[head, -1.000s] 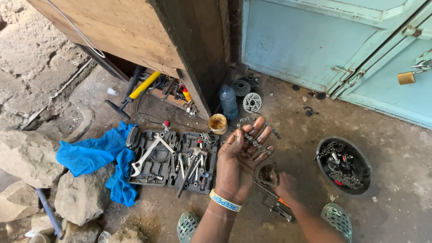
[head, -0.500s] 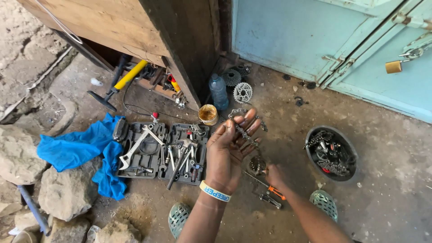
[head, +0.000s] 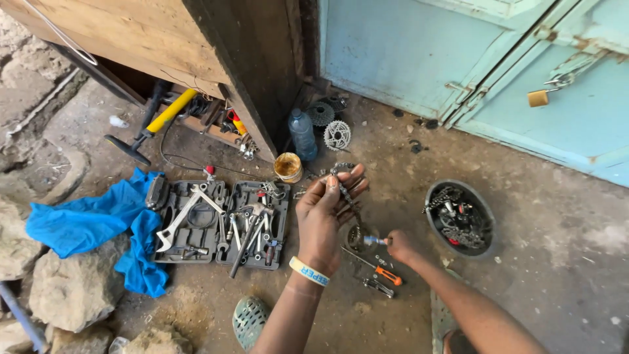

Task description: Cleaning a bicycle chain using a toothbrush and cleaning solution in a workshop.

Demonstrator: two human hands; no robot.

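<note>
Since the earlier frame, the right hand (head: 401, 246) has slid sideways along the dirt ground (head: 544, 275), and it now pinches a small silver tool (head: 375, 240) beside a small tin (head: 357, 236). The raised left hand (head: 322, 219) grips a bicycle chain (head: 346, 190) with curled fingers. An open tool case (head: 219, 223) lies to its left; a dark bowl of parts (head: 458, 216) sits right.

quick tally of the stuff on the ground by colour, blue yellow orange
blue: 2 (cloth, water bottle)
yellow: 2 (pump, small tub)
orange: 1 (screwdriver)
total: 5
</note>
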